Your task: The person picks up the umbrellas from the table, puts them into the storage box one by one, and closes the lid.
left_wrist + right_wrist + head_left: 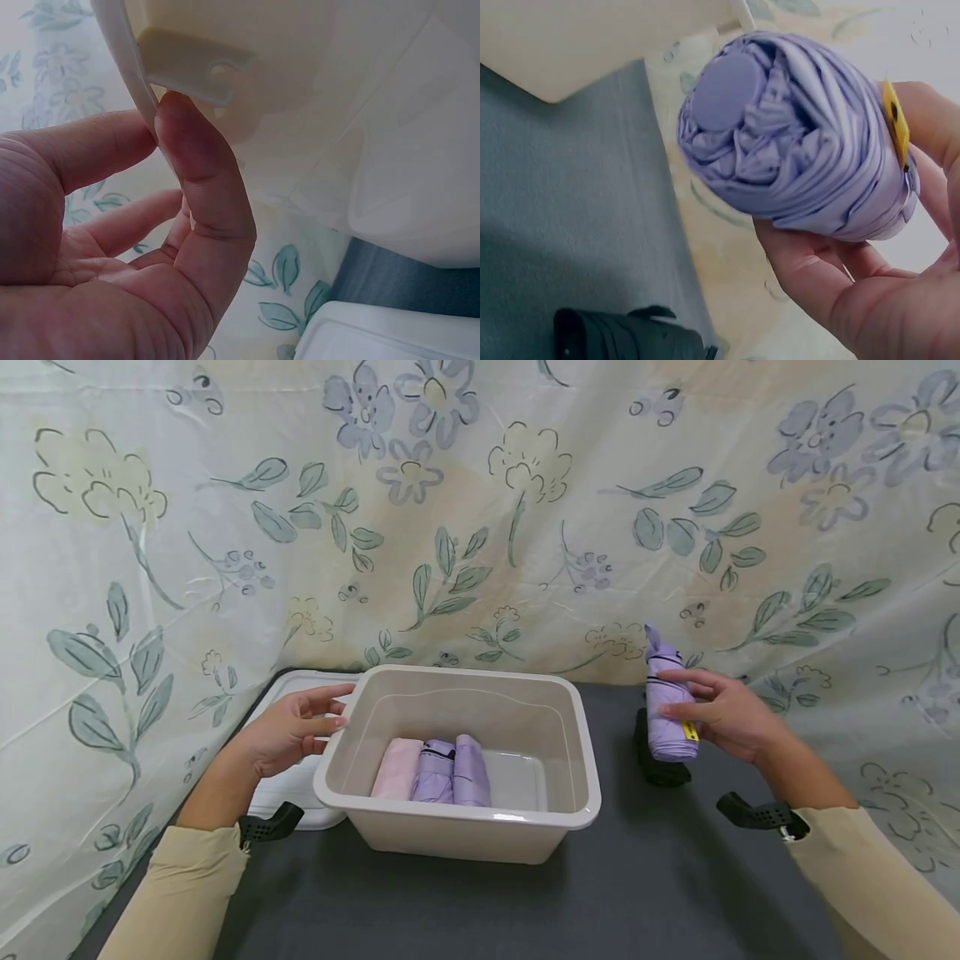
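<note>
Right hand (pixel 726 714): fingers curled round a purple folded umbrella (pixel 667 706), held up right of the beige bin (pixel 457 839). Black umbrella (pixel 664 775) lies on the desk (pixel 645 893) nearby. Left hand (pixel 288 731): thumb and finger pinched on bin's left rim. Inside bin, side by side: pink bundle (pixel 397 768), two purple bundles (pixel 471 772). White lid (pixel 296 789) left of bin.
</note>
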{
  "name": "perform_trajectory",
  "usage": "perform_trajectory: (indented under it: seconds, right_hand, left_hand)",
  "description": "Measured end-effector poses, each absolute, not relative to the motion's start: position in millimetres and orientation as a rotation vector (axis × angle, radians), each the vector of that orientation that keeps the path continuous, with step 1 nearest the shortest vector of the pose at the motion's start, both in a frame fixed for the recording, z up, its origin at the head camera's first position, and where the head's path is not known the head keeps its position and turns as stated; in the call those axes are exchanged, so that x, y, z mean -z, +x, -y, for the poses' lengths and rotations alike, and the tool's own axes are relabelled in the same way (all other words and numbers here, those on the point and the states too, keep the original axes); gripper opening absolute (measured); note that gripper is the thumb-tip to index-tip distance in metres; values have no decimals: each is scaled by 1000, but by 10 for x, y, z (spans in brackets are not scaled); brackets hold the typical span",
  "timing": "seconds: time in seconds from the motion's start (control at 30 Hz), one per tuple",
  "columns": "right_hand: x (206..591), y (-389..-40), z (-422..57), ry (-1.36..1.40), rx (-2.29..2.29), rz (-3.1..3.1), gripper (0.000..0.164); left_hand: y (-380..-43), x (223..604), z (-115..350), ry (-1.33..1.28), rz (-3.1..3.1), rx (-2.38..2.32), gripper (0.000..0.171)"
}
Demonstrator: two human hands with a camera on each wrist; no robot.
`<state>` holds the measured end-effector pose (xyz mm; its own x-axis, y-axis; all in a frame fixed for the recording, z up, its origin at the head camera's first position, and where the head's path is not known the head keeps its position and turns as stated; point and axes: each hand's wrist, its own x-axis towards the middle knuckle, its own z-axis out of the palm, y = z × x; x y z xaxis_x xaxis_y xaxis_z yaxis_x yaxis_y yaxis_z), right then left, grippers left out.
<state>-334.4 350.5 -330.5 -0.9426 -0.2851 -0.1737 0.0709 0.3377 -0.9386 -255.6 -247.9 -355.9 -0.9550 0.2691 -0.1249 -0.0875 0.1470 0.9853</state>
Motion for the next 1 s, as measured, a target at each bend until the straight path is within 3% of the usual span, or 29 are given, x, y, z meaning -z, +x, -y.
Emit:
perform_trajectory:
  seconds: [0.6, 1.0]
  right_hand:
    - [2962, -3059, -3007, -205, 1667, -2256, 70]
    - [2768, -2953, -2693, -247, 1718, -2136, 63]
  left_hand:
    - [-2566, 3547, 2469, 163, -2154, -1871, 72]
    - [-2556, 3528, 2477, 178, -2140, -1881, 72]
